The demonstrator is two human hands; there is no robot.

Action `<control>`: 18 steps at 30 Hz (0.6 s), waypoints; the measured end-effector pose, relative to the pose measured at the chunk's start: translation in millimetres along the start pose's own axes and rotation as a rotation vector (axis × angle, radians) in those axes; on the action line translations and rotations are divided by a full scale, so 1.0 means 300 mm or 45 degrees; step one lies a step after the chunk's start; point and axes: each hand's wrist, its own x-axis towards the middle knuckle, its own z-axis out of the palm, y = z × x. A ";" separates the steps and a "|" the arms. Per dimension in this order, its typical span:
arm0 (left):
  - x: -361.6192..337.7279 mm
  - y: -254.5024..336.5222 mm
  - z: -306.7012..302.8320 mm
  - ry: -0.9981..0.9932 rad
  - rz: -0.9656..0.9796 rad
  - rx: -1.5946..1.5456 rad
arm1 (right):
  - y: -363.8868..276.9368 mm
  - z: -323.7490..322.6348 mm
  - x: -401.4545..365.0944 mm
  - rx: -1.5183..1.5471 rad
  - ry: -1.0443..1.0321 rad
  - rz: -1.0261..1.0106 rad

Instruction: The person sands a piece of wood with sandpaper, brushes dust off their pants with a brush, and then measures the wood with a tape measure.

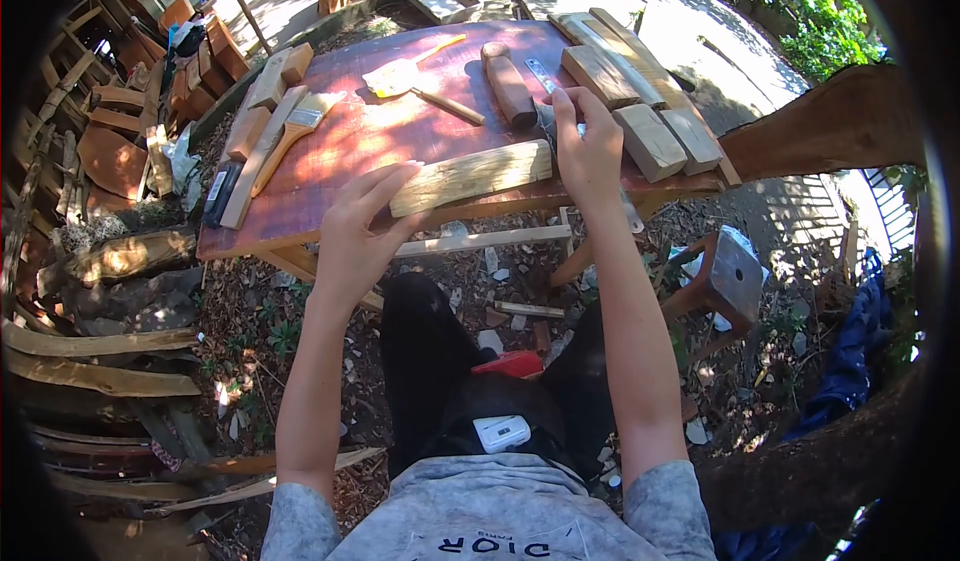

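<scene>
My left hand (368, 223) grips the left end of a pale wood block (472, 177), thumb below and fingers on top, near the table's front edge. At the block's right end, my right hand (590, 146) is closed with its fingers pinched together. Something grey shows beside those fingers, too hidden to make out. Just beyond lie a dark rounded wooden piece (508, 85) and a metal strip (541, 75). A stick (449, 107) and a yellow-white spatula-like item (392, 78) rest farther back on the reddish table (340, 146).
Wood blocks (650, 141) line the table's right side. On its left lie more blocks (268, 83) and a brush (285, 146). A stool (728, 279) stands at the right, a heap of timber (120, 161) at the left. A red object (515, 364) is between the legs.
</scene>
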 end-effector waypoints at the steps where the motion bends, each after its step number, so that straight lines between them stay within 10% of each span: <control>1: -0.007 0.005 0.006 -0.002 -0.083 -0.105 | -0.006 -0.003 -0.002 0.008 -0.011 0.033; 18: -0.048 -0.011 0.023 0.163 -0.052 -0.089 | 0.012 0.002 -0.002 -0.052 0.005 -0.009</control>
